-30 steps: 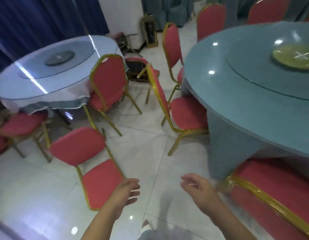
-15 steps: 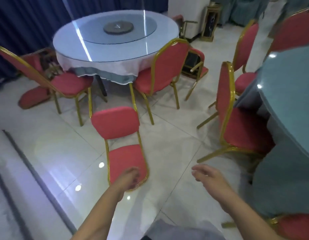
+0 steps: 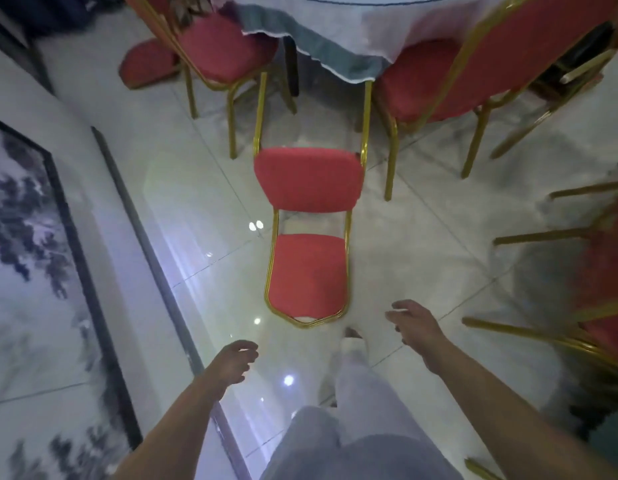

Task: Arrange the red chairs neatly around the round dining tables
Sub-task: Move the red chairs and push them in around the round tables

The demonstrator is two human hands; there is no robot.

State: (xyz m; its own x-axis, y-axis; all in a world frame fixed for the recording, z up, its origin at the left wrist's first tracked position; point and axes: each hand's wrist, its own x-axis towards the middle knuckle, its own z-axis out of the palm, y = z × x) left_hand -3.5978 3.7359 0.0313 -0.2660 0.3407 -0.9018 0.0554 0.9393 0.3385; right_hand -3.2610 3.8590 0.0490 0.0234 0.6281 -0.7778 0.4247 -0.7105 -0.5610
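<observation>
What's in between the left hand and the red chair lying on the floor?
Nothing but bare, shiny floor tile lies between the left hand and the fallen chair, as the head view shows.

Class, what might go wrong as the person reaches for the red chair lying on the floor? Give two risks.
1. The tipped chair points its legs at the hanging tablecloth and a neighbouring chair; swinging it upright could snag or knock them.
2. The foot stands close to its frame on a glossy floor, so a trip or slip seems possible.
</observation>
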